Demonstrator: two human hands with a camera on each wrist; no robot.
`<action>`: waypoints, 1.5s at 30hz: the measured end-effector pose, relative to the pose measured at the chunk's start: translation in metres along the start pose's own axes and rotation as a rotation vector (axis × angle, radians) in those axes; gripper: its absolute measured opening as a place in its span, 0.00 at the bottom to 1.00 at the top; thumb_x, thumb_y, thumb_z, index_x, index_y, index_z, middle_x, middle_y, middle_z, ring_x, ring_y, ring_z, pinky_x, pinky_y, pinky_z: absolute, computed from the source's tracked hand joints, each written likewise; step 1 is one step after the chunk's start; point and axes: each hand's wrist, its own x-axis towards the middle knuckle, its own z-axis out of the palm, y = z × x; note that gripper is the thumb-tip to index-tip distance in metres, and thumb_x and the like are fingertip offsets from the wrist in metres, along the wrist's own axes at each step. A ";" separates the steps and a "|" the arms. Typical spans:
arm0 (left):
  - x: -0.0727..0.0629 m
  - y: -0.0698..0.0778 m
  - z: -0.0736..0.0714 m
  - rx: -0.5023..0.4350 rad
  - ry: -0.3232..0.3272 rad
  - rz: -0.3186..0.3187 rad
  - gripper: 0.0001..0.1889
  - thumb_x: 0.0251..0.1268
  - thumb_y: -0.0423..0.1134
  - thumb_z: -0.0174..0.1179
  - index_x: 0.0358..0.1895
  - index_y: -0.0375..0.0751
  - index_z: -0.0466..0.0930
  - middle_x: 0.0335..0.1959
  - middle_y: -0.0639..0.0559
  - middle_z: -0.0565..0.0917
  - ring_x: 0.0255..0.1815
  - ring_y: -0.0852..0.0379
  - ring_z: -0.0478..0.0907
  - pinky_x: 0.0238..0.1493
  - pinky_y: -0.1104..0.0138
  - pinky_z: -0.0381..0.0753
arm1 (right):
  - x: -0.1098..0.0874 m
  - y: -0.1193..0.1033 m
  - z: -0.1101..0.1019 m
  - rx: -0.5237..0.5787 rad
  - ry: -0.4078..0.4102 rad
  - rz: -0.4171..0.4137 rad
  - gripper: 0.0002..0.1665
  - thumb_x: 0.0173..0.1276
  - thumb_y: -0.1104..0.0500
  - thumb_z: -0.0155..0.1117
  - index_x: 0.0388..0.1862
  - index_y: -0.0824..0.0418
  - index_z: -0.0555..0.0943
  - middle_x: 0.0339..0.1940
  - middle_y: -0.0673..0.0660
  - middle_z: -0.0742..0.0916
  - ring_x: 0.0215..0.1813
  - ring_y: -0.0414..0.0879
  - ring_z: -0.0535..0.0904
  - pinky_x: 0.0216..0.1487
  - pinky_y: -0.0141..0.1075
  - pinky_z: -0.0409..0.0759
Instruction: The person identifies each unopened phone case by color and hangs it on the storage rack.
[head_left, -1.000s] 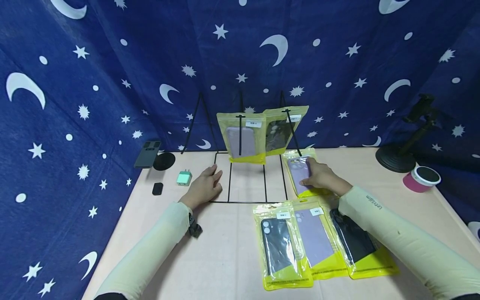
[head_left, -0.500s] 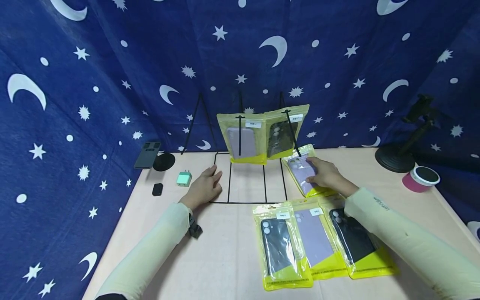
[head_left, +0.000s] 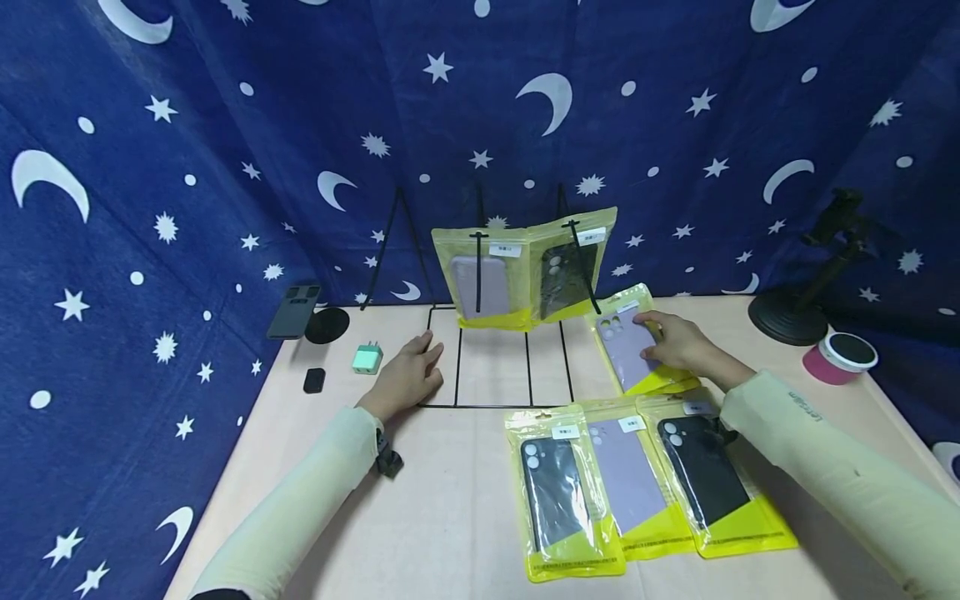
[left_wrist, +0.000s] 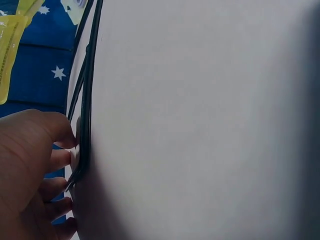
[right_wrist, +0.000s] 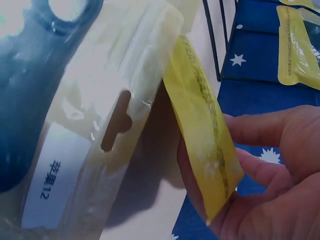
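Note:
My right hand [head_left: 678,343] pinches the lower part of a yellow-edged zip bag holding a purple phone case [head_left: 624,346], just right of the black wire rack [head_left: 529,367]. In the right wrist view, thumb and fingers grip the bag's yellow bottom end [right_wrist: 205,135]. My left hand [head_left: 405,379] is at the rack's left base bar, with the fingertips along the wire in the left wrist view. Two bagged phone cases hang from the rack: a purple one [head_left: 495,287] and a dark one [head_left: 562,279]. Below lie several bags, including a dark case [head_left: 557,492] in front.
At left are a phone on a stand [head_left: 294,312], a mint charger plug [head_left: 367,358] and a small black block [head_left: 314,380]. At right stand a black holder [head_left: 791,317] and a pink-and-white tub [head_left: 840,358]. A starry blue cloth [head_left: 480,108] hangs behind.
My right hand has moved right with the bagged purple case, away from the rack's right arm. The hanging dark case has shifted slightly. My left hand stays in place.

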 end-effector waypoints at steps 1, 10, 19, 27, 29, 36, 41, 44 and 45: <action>0.000 0.000 0.000 -0.001 0.001 0.000 0.30 0.71 0.46 0.49 0.74 0.43 0.67 0.80 0.38 0.58 0.80 0.39 0.58 0.79 0.51 0.62 | -0.001 0.001 -0.001 0.005 -0.005 0.002 0.41 0.63 0.66 0.66 0.76 0.64 0.64 0.65 0.78 0.73 0.52 0.62 0.74 0.48 0.47 0.79; 0.000 0.001 0.001 -0.003 -0.004 -0.026 0.30 0.71 0.47 0.49 0.75 0.44 0.66 0.81 0.40 0.58 0.80 0.39 0.58 0.78 0.51 0.63 | -0.006 0.004 -0.006 0.055 -0.034 -0.011 0.46 0.63 0.68 0.64 0.79 0.64 0.57 0.72 0.82 0.64 0.67 0.74 0.68 0.65 0.64 0.73; 0.000 0.002 0.000 -0.002 0.000 -0.032 0.29 0.72 0.46 0.49 0.75 0.44 0.67 0.81 0.40 0.58 0.81 0.40 0.58 0.78 0.51 0.63 | -0.023 0.007 -0.011 0.016 0.097 -0.143 0.47 0.64 0.71 0.63 0.80 0.61 0.56 0.71 0.78 0.69 0.59 0.71 0.75 0.47 0.52 0.83; 0.000 0.003 0.002 -0.019 0.000 -0.037 0.29 0.72 0.46 0.49 0.74 0.44 0.67 0.81 0.41 0.58 0.81 0.40 0.57 0.79 0.52 0.62 | -0.056 0.005 -0.025 -0.013 0.304 -0.269 0.49 0.61 0.76 0.65 0.79 0.59 0.60 0.66 0.77 0.73 0.47 0.68 0.79 0.40 0.55 0.85; 0.000 0.003 0.002 -0.018 -0.002 -0.039 0.29 0.73 0.46 0.49 0.75 0.44 0.66 0.81 0.41 0.58 0.81 0.41 0.57 0.79 0.52 0.62 | -0.064 0.003 -0.033 -0.025 0.353 -0.286 0.50 0.60 0.76 0.65 0.79 0.58 0.60 0.67 0.78 0.73 0.48 0.71 0.78 0.46 0.65 0.83; 0.000 0.001 0.001 -0.011 -0.009 -0.040 0.29 0.73 0.47 0.48 0.75 0.44 0.66 0.81 0.41 0.57 0.81 0.41 0.57 0.79 0.52 0.62 | -0.096 -0.005 -0.055 -0.074 0.495 -0.340 0.52 0.56 0.75 0.70 0.78 0.56 0.63 0.64 0.78 0.76 0.47 0.78 0.81 0.41 0.54 0.87; 0.001 0.002 0.000 -0.006 -0.018 -0.026 0.29 0.72 0.46 0.48 0.75 0.44 0.66 0.81 0.40 0.57 0.81 0.40 0.57 0.79 0.52 0.62 | -0.125 -0.016 -0.069 -0.065 0.601 -0.432 0.56 0.50 0.79 0.73 0.78 0.55 0.65 0.57 0.77 0.77 0.44 0.82 0.81 0.26 0.12 0.68; 0.001 0.003 0.000 -0.004 -0.024 -0.033 0.30 0.72 0.47 0.48 0.75 0.44 0.65 0.81 0.41 0.56 0.81 0.40 0.56 0.79 0.52 0.61 | -0.142 -0.024 -0.075 -0.085 0.645 -0.464 0.58 0.47 0.81 0.73 0.77 0.55 0.66 0.54 0.75 0.78 0.42 0.81 0.82 0.26 0.08 0.63; 0.001 0.003 0.000 -0.005 -0.027 -0.036 0.30 0.72 0.47 0.48 0.75 0.44 0.65 0.81 0.41 0.56 0.82 0.41 0.56 0.80 0.52 0.61 | -0.147 -0.027 -0.076 -0.100 0.656 -0.463 0.58 0.47 0.81 0.74 0.77 0.55 0.66 0.53 0.74 0.78 0.40 0.77 0.84 0.27 0.07 0.64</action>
